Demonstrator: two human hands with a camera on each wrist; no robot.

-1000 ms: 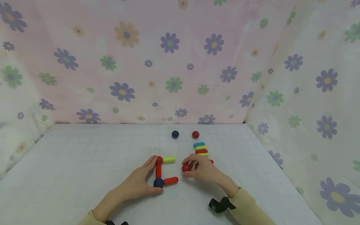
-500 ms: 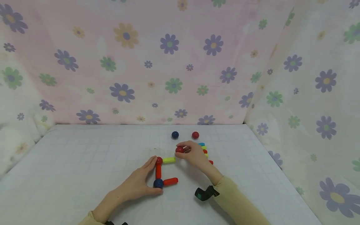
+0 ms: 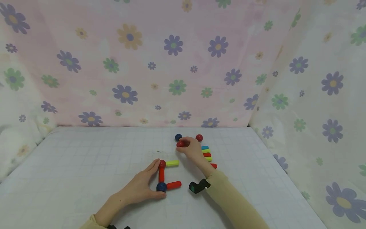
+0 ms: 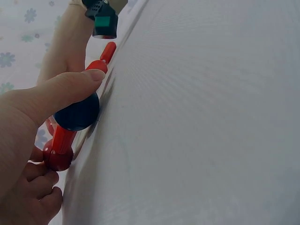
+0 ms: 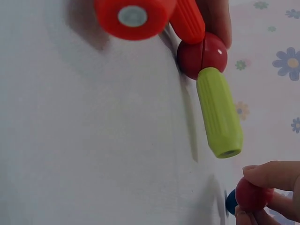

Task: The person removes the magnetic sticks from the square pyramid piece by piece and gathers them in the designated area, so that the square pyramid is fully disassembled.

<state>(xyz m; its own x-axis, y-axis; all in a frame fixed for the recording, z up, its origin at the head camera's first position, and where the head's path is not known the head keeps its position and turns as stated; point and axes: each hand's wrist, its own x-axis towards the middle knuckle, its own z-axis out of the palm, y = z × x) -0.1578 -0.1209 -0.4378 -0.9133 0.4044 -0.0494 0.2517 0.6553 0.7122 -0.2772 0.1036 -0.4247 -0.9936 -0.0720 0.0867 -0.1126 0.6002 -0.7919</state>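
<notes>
My left hand [image 3: 140, 186] grips an assembly of balls and magnetic rods lying on the table, fingers at its red ball [image 3: 162, 163] and thumb at its dark blue ball [image 3: 161, 187]. A red rod [image 3: 161, 175] links these two balls. Pointing right are a yellow-green rod [image 3: 172, 163] from the red ball and another red rod [image 3: 174, 185] from the blue one. Farther back, my right hand [image 3: 193, 152] pinches a loose red ball [image 5: 252, 193] between thumb and fingers. Just behind it sits a loose dark blue ball [image 3: 178, 137].
Another loose red ball [image 3: 199, 137] lies at the back. A row of loose rods, among them a blue rod [image 3: 205, 147] and a red rod [image 3: 213, 165], is partly covered by the right hand and wrist. Flowered cloth [image 3: 177, 86] encloses the white table [image 3: 85, 159].
My right hand has carried the red ball away from beside the assembly, back and slightly left, toward the loose dark blue ball. The left hand and the assembly have stayed put.
</notes>
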